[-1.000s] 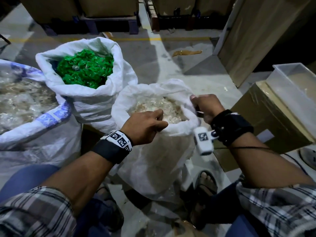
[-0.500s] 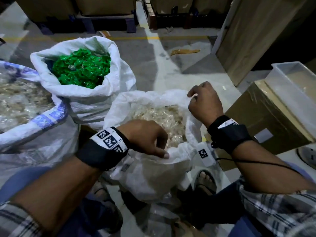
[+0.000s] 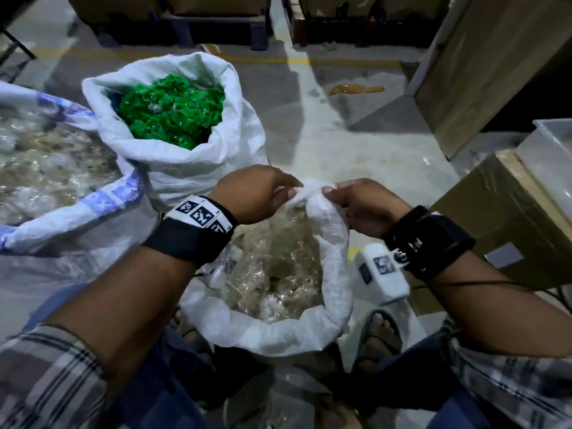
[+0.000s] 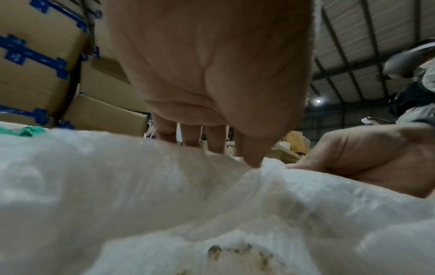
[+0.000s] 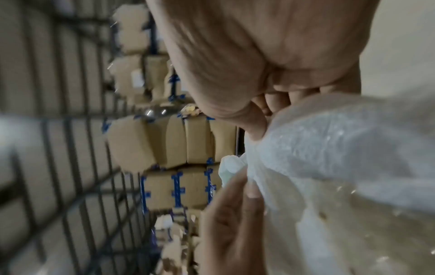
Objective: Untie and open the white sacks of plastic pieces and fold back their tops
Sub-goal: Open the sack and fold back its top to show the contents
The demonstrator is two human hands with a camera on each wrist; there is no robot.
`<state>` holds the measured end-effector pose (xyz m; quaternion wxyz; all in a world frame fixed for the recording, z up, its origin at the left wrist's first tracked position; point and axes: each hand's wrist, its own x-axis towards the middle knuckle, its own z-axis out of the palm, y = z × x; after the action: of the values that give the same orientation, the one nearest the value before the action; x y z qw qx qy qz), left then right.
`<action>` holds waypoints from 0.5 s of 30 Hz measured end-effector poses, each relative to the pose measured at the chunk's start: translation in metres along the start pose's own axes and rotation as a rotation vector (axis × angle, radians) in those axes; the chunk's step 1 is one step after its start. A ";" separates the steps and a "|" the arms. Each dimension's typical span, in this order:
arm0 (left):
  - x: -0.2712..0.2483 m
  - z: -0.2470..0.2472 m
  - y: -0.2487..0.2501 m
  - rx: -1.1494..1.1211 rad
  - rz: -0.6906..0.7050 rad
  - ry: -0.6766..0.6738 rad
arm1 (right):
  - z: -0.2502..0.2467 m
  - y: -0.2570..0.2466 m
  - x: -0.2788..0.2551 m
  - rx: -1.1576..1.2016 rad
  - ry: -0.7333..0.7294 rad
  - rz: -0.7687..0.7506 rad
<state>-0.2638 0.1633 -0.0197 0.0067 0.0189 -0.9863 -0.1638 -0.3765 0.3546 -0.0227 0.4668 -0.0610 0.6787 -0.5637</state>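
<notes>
A small white sack (image 3: 335, 274) of clear plastic pieces (image 3: 275, 267) stands open between my knees, its near and right rim rolled back. My left hand (image 3: 263, 193) and right hand (image 3: 362, 205) meet at its far rim, and each pinches the bunched white edge (image 3: 305, 188) there. In the left wrist view the left hand's thumb (image 4: 250, 156) presses into the sack fabric (image 4: 117, 186), with the right hand (image 4: 367, 154) beside it. In the right wrist view the right hand's fingers (image 5: 259, 128) curl onto the fabric (image 5: 329, 148).
A white sack of green pieces (image 3: 173, 116) stands open behind left, its top folded back. A large sack with blue print (image 3: 102, 199) of clear pieces lies far left. A cardboard box (image 3: 507, 218) and clear tub (image 3: 554, 162) are right. My sandalled foot (image 3: 380, 339) is beside the sack.
Both hands have moved from the sack's near and right rim to its far edge, where they now come together. The near rim now lies rolled back.
</notes>
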 end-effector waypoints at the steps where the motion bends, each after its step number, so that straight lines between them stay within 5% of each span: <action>1: 0.000 -0.002 -0.001 -0.057 -0.008 0.007 | -0.003 -0.002 -0.001 0.083 -0.060 0.081; 4: 0.003 0.000 -0.002 -0.216 -0.046 0.002 | -0.006 -0.001 -0.006 0.192 -0.208 0.223; 6: 0.008 0.001 -0.006 -0.349 -0.183 0.015 | -0.006 0.001 -0.006 0.119 -0.161 0.191; 11: 0.016 0.005 -0.016 -0.778 -0.589 -0.068 | -0.013 0.005 0.001 -0.589 0.371 -0.366; 13: 0.016 0.005 -0.014 -0.768 -0.596 -0.097 | -0.009 0.008 -0.005 -0.868 0.355 -0.577; 15: 0.016 0.007 -0.018 -0.707 -0.601 -0.123 | -0.003 0.015 -0.013 -1.110 0.229 -0.622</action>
<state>-0.2792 0.1480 -0.0319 -0.0934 0.2907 -0.8193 -0.4853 -0.3654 0.3700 -0.0281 0.1054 -0.4264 0.8655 -0.2408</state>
